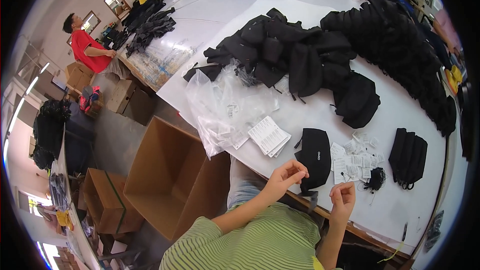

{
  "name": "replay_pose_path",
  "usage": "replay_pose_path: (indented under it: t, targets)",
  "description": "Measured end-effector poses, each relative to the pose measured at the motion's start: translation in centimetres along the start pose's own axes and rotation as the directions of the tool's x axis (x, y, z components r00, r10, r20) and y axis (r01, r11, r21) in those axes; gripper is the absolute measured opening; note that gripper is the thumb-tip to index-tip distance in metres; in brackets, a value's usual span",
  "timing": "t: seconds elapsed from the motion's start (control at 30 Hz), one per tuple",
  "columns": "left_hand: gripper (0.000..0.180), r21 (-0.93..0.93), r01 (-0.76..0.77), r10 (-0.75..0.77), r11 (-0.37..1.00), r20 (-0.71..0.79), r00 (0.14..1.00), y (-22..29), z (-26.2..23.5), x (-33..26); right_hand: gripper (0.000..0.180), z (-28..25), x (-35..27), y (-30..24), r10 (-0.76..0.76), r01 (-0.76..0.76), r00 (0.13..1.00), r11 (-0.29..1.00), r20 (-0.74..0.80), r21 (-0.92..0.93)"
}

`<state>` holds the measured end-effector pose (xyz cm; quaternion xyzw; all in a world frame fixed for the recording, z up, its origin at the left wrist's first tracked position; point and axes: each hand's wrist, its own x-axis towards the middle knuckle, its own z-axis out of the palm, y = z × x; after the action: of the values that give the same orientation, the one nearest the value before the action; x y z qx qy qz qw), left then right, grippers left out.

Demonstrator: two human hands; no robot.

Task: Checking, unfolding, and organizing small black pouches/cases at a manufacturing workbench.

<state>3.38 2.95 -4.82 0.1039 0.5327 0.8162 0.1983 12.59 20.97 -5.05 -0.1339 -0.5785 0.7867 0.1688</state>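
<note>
White table [392,215], centre to right | your left hand [289,176], right hand [343,197]: fingers curled, cannot tell if gripping anything | black pouch [315,162]: right of centre, near your left hand

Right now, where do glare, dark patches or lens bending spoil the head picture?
Head view: glare streaks the worn far-left part of the table; highlights break up the clear bags; the black heap at upper right loses fold detail; the table's right edge bows, and the corners go black. The left hand and right hand look reasonably sharp.
</note>
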Motion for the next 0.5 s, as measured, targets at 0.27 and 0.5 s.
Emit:
replay_pose_path:
  t: [0.27, 0.5]
  targets:
    - [0.013, 0.042, 0.217, -0.221, 0.975, 0.161, 0.962, 0.7, 0.6, -0.6, 0.016, 2.8, -0.3, -0.1, -0.120, 0.245, 0.966, 0.701, 0.228, -0.669]
    - [0.013, -0.074, 0.190, -0.170, 0.979, 0.211, 0.962, 0.2, 1.1, -0.7, 0.016, 2.5, -1.7, 2.0, 0.010, 0.201, 0.960, 0.669, 0.279, -0.716]
